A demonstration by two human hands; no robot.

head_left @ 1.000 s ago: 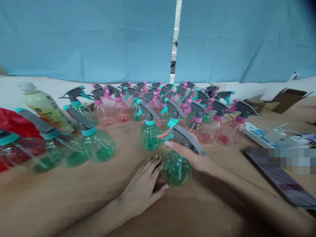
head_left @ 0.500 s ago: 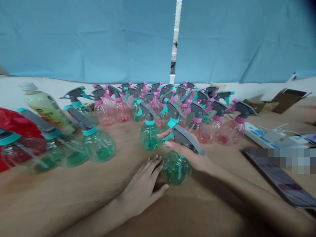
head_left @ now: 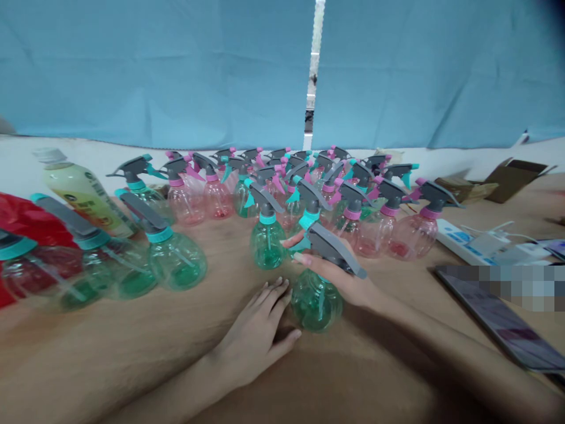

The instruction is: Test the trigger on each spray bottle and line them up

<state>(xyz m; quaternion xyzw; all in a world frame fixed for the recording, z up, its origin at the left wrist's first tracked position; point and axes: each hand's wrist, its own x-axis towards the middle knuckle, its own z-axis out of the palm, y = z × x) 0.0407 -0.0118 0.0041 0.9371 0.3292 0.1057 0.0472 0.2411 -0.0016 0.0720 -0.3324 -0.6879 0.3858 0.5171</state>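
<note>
Neck of the held green spray bottle [head_left: 316,301] mostly hidden by the right hand [head_left: 346,285], itself partly behind the grey spray head [head_left: 336,250]. Rear spray bottles [head_left: 242,197] overlap, count unclear; leftmost bottle [head_left: 17,248] and red bag [head_left: 33,221] cut by left edge. Lettering on the pale capped bottle [head_left: 82,194] too blurred to read.

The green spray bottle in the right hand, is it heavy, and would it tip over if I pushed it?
The green spray bottle is probably light, since its see-through body looks like plastic. Pushed up high, it might tip, because the gray sprayer head sticks up above its round belly.
</note>
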